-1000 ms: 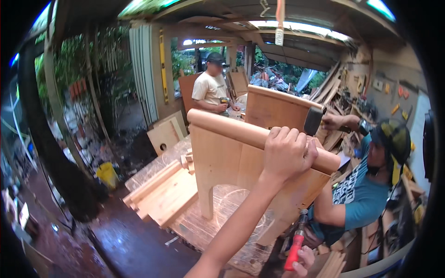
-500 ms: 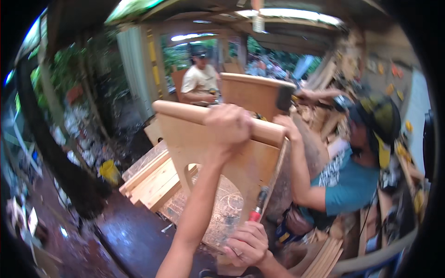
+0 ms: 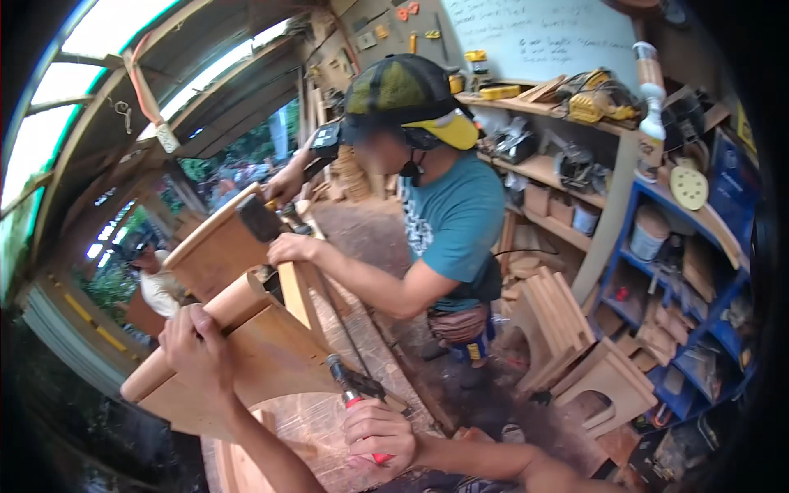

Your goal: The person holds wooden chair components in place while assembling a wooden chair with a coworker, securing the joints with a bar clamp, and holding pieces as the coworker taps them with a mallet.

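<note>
My left hand [image 3: 197, 349] is closed over the rounded top rail of a wooden panel [image 3: 288, 349], which stands tilted on the workbench. My right hand [image 3: 380, 431] is wrapped around the red handle of a bar clamp [image 3: 358, 368], low beside the panel's near end. The clamp's dark bar runs away along the bench, past an upright piece of wood [image 3: 297, 296]. Across the bench, a co-worker [image 3: 456, 205] rests one hand on that wood. The co-worker's other hand holds a power tool with a black battery [image 3: 326, 138] beside a black block-like thing [image 3: 256, 218].
A second panel [image 3: 214, 251] stands farther along the workbench [image 3: 300, 419], with another person [image 3: 156, 287] beyond it. Wooden parts with arched cutouts [image 3: 604, 390] lean at the right. Blue shelves [image 3: 629, 271] and a tool shelf [image 3: 534, 103] line that side.
The view has swung right, bringing the co-worker nearer the middle and the shelves into sight. My left hand stays on the rail, my right on the clamp handle.
</note>
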Motion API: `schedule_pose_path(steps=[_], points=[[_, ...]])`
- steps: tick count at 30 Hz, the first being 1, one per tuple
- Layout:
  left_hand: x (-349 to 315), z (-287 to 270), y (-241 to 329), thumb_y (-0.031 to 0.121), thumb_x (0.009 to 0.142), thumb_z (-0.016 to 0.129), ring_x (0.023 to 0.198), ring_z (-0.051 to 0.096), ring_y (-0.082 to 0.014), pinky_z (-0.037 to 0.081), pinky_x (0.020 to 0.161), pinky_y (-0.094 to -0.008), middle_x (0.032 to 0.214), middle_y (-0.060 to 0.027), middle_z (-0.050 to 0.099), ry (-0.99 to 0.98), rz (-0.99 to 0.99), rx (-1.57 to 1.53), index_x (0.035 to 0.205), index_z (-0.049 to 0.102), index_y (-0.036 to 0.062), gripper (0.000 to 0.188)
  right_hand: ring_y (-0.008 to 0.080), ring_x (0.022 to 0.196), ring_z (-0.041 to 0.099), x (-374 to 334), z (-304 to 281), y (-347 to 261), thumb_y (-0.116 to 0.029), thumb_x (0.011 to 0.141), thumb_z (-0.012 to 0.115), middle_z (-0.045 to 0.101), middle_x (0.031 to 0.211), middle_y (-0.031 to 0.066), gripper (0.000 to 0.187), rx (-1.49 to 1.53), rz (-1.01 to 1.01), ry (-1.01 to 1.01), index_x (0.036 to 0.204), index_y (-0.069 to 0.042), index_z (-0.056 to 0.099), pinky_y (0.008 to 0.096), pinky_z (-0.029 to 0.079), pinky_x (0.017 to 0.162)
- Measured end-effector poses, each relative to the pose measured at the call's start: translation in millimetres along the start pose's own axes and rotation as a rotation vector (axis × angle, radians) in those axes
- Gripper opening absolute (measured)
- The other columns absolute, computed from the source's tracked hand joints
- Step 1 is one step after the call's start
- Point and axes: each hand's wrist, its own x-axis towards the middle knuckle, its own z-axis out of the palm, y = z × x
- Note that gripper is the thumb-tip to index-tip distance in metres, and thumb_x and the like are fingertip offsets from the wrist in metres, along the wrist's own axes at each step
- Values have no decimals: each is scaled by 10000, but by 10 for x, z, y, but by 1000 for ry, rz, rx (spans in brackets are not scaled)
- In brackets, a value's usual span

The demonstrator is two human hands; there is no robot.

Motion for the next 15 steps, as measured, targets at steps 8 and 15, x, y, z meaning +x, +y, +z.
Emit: schedule_pose_path(steps=[8, 15], points=[[-5, 37, 105, 258, 1012, 497, 841, 618, -301, 446, 820, -423, 825, -103, 640, 75, -12, -37, 860, 653, 61, 294, 312, 827, 682, -26, 57, -98, -6, 774, 701, 674, 847, 110, 73, -112, 61, 41, 790, -21, 631, 476, 544, 866], [6, 8, 94, 260, 999, 518, 817, 608, -291, 440, 816, -421, 807, -93, 630, 72, 9, -55, 857, 654, 67, 275, 315, 857, 708, -17, 20, -53, -57, 805, 715, 705, 866, 116, 83, -125, 68, -13, 826, -37, 638, 506, 543, 878]])
